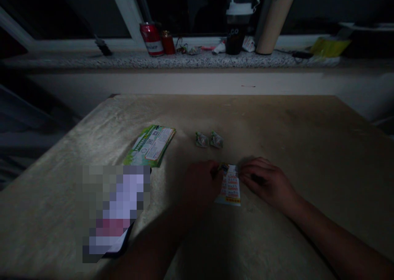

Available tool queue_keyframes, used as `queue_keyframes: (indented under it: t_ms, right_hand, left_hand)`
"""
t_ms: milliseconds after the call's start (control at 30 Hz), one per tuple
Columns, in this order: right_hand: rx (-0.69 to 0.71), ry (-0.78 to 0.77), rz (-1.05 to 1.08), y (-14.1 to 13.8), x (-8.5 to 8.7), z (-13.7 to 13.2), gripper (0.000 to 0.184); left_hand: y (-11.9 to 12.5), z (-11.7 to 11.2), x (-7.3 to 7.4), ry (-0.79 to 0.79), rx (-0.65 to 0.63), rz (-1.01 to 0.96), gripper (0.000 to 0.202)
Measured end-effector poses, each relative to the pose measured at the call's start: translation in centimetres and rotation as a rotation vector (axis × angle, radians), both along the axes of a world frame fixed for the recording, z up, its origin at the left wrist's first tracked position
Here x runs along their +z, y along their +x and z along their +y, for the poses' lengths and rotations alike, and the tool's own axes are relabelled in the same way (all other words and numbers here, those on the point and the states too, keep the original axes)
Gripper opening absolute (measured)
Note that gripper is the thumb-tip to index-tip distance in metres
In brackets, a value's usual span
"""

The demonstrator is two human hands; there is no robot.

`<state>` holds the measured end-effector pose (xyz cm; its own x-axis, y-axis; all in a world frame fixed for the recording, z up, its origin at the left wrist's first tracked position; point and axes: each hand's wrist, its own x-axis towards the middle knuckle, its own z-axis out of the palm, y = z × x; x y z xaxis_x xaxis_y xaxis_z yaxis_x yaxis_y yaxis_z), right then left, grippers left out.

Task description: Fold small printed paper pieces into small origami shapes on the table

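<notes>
A small printed paper leaflet (232, 185), with rows of orange and dark print and a yellow band near its lower edge, lies on the table between my hands. My left hand (203, 181) is closed at its upper left, fingers bent onto the paper near a dark, coloured corner that seems folded over. At the upper right edge, my right hand (264, 177) pinches the paper with thumb and fingertips. Just beyond the hands sit two small folded paper pieces (201, 140), green and whitish, side by side. Shadow hides part of my left fingers.
To the left lies a stack of green printed leaflets (150, 146), with a lit, blurred-out phone (118, 214) nearer me. On the windowsill (123, 60) stand a red can (151, 40), a smaller red container (168, 42), a lidded black cup (235, 33) and a tan tube (275, 19).
</notes>
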<state>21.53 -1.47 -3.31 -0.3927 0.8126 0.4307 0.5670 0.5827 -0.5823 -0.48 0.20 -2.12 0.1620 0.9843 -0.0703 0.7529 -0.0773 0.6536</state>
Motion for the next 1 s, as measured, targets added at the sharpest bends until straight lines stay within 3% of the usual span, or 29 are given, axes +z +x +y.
queue_keyframes:
  t_ms: [267,433,533,667,1000]
  right_hand:
    - [0.039,0.051,-0.108,0.0,-0.9,0.4,0.007]
    - [0.038,0.048,-0.099,0.0,-1.0,0.4,0.007]
    - [0.032,0.046,-0.091,0.0,-0.9,0.4,0.006]
    - [0.026,0.025,-0.073,-0.2,-0.6,0.2,0.006]
    - [-0.008,-0.015,-0.052,-0.9,-0.2,-0.8,0.007]
  left_hand:
    - [0.1,-0.4,-0.1,0.117,-0.059,0.197,0.018]
    - [-0.2,-0.8,0.0,0.316,-0.088,0.295,0.043]
    - [-0.5,-0.9,0.3,0.396,-0.276,0.276,0.030]
    - [-0.6,-0.9,0.3,0.343,-0.543,0.218,0.016]
    - [-0.5,-1.1,0.7,0.278,-0.565,0.177,0.017]
